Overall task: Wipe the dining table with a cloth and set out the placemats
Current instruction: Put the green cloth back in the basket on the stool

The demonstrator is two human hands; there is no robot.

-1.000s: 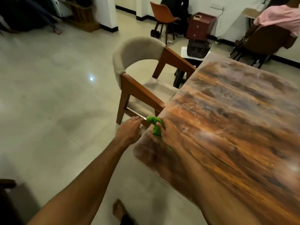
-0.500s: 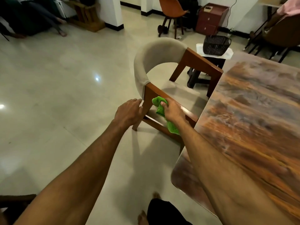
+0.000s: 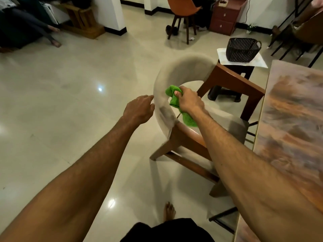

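My right hand (image 3: 188,100) grips a green cloth (image 3: 187,117), which hangs down from my fist over the chair's seat. That fist sits just inside the curved beige backrest of a wooden armchair (image 3: 176,70), which is blurred. Fingertips of my left hand (image 3: 139,109) touch the outer side of the backrest; whether they curl round it is unclear. The dining table (image 3: 293,119), with a streaky brown and orange top, lies at the right edge of view. No placemats are in view.
A dark basket (image 3: 242,49) stands on a small stool beyond the armchair. An orange chair (image 3: 182,7) and a red drawer unit (image 3: 225,16) stand at the far wall. Shiny tiled floor spreads to the left. A seated person's legs (image 3: 43,30) are at far left.
The view has swung left, off the table. My right hand carried the cloth from the table's corner over the chair arm to the backrest. My left hand followed to the backrest's outer side.
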